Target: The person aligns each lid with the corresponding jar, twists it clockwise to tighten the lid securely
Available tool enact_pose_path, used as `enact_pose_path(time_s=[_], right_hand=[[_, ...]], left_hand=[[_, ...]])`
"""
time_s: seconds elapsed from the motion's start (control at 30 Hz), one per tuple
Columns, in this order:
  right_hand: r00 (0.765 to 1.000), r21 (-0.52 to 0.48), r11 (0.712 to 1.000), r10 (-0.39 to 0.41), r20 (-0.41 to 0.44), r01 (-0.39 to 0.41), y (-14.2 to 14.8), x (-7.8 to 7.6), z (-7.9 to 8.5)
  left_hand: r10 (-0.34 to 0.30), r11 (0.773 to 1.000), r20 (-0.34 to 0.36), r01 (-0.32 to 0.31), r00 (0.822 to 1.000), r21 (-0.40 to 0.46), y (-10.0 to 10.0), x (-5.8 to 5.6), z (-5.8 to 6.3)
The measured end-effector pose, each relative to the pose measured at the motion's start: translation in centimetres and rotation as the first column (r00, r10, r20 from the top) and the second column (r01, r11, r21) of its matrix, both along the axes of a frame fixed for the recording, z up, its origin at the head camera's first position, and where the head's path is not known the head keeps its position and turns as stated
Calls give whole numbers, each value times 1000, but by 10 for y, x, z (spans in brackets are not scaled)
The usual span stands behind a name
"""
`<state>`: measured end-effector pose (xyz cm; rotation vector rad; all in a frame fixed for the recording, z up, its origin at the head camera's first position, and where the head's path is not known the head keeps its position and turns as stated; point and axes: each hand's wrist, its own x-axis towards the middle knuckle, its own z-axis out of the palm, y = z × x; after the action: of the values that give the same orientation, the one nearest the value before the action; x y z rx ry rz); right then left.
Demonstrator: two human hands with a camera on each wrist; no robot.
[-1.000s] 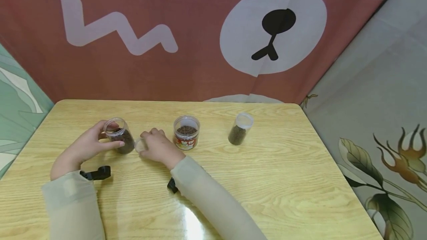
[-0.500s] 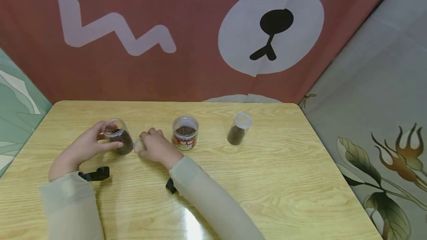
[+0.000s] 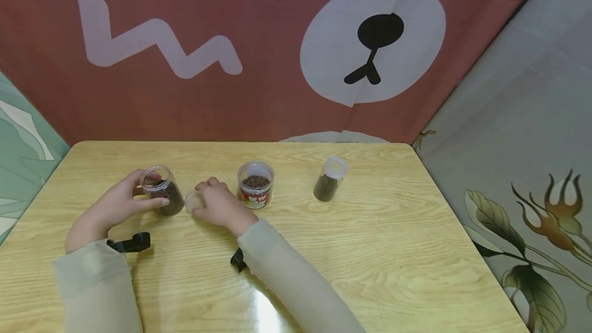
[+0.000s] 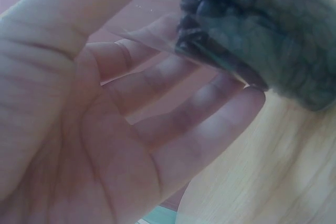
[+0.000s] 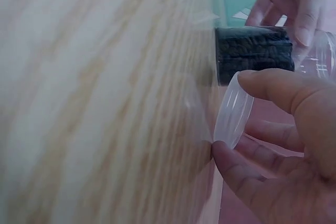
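At the left of the table, my left hand grips a clear, uncapped jar part filled with dark seeds or beans. Its thumb lies across the near side, and some fingers show behind the rim. The left wrist view shows the dark contents up close through the wall. Just right of the jar, my right hand pinches a translucent white lid by its edge between thumb and fingertips. In the right wrist view, that lid stands tilted at the tabletop, close beside the jar's base.
An uncapped jar of brown bits with a red label stands right of my right hand. Farther right is a slim container with dark granules and a whitish top. A patterned brown cloth hangs behind the wooden table.
Both hands keep nearly the same pose on the jar and the lid. The head view has shifted slightly, so everything sits a little farther left in it.
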<state>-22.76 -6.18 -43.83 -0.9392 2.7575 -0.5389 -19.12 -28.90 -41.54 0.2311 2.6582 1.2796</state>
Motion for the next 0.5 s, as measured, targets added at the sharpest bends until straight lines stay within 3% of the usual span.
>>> enact_pose_path(time_s=[0.2, 0.5], right_hand=[[999, -99, 994, -35, 34, 39, 5, -1, -3], [992, -165, 981, -83, 92, 98, 9, 4, -1]], left_hand=[[4, 1000, -3, -4, 1000, 11, 0, 1, -1], [-11, 1000, -9, 11, 1000, 26, -1, -1, -2]])
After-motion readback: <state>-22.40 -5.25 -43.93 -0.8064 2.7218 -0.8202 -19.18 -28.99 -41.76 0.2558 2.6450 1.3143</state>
